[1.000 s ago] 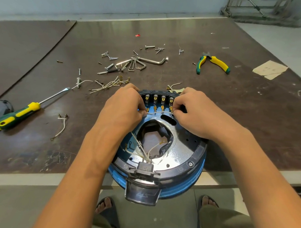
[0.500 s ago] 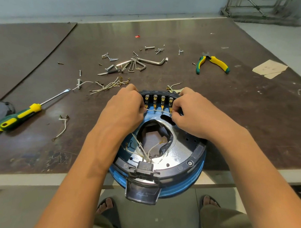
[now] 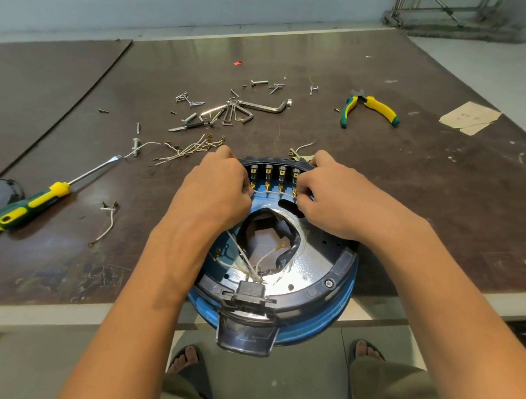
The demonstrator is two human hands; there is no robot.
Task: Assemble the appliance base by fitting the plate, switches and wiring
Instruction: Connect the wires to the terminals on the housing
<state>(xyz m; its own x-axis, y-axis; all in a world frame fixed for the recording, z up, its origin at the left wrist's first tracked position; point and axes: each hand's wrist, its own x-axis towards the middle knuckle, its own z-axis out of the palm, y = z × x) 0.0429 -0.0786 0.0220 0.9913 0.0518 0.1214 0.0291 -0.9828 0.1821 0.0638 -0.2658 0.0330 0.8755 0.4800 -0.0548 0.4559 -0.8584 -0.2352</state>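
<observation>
Your left hand (image 3: pixel 214 191) and right hand (image 3: pixel 339 199) are both curled tight, each pinching one end of the white jumper wire (image 3: pixel 274 193) that runs across the lower terminals of the switch row (image 3: pixel 274 173). Gripping both ends keeps the wire taut and level, so its brass lugs line up with the tabs. The switches sit upright in the far wall of the appliance base (image 3: pixel 336 279), which lies open side up and overhangs the near edge of the bench (image 3: pixel 290 66). This likely brings the terminals within close reach. Inside it, the shiny plate (image 3: pixel 307 269) is already seated, and further white leads rise from the black connector block (image 3: pixel 249 291) at the near rim. Spare leads (image 3: pixel 192 147), the hex keys (image 3: pixel 244 112), the screwdriver (image 3: pixel 32 204) and the pliers (image 3: pixel 375 109) lie apart on the bench, beyond and beside the work.
</observation>
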